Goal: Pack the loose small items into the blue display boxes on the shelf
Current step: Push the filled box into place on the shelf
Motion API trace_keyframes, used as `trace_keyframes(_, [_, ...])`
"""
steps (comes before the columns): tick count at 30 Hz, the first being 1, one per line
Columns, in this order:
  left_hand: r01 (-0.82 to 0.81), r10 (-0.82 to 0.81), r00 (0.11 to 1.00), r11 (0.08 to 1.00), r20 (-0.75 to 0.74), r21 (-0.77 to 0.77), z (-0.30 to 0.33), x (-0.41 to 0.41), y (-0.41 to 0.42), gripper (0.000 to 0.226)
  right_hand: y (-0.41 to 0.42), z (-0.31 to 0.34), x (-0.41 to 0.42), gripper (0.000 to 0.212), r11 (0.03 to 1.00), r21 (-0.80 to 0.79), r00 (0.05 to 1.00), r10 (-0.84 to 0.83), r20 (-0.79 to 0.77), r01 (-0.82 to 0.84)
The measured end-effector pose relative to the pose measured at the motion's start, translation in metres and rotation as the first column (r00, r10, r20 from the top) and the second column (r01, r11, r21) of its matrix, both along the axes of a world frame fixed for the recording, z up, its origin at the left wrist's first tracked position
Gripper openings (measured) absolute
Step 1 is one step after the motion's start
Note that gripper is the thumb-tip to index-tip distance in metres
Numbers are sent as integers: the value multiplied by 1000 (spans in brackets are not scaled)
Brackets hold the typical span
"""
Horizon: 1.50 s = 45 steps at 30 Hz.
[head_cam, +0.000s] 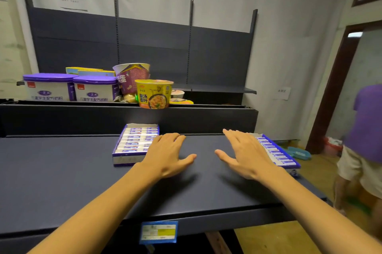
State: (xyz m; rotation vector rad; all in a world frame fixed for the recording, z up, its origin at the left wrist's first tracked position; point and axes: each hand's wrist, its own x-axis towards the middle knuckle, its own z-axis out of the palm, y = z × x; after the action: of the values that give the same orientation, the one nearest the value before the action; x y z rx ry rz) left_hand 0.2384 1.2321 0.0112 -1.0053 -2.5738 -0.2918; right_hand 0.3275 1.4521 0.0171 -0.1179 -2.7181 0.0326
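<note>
**Both boxes filled; hands flat over shelf**

Upper tier behind holds two purple-lidded tubs (pixel 49 86), a purple cup (pixel 132 76) and a yellow noodle bowl (pixel 154 93). A person in purple (pixel 365 129) stands at right. On the dark shelf (pixel 62 171), the left blue box (pixel 134 144) and right blue box (pixel 277 153) each hold a row of small white-and-blue packs. Left hand (pixel 167 154) and right hand (pixel 246 154) lie between the boxes, fingers straight, slightly spread, gripping nothing.

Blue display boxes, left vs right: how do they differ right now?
The left box sits square-on, against the shelf's back step; the right box lies angled at the shelf's right end. The left hand overlaps the left box's right edge; the right hand overlaps the right box's left edge. Both look full of small white-and-blue packs.
</note>
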Motion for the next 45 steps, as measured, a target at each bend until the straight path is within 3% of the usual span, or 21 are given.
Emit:
trace_keyframes(5, [46,-45,999,998,22,-50,-5,19,51,91,49,-1,29,74,999,-22,999,-42,-20,41])
trace_keyframes(9, [74,-70,995,996,75,-52,-9,36,88,73,85,0,46,72,991,-81,994,-110,-9,109])
trace_keyframes(15, [104,-102,953,995,285,8,-15,61,142,79,124,-11,64,83,858,-445,967,-223,126,256])
trace_keyframes(21, [124,-178,924,977,339,175,-25,71,177,69,142,-18,73,80,742,-646,981,-89,170,179])
trace_keyframes(26, [84,-179,921,959,347,271,-33,70,185,65,147,-26,75,79,781,-624,990,70,122,22])
trace_keyframes(31, [68,-176,912,955,370,287,-37,63,176,59,145,-26,67,74,821,-570,989,99,113,-17])
trace_keyframes(39, [0,-92,941,962,325,272,-36,42,119,55,99,-30,32,71,791,-604,980,183,81,-97])
trace_keyframes(45, [-61,23,981,979,191,194,-37,25,64,54,53,-35,7,70,755,-639,972,228,48,-146])
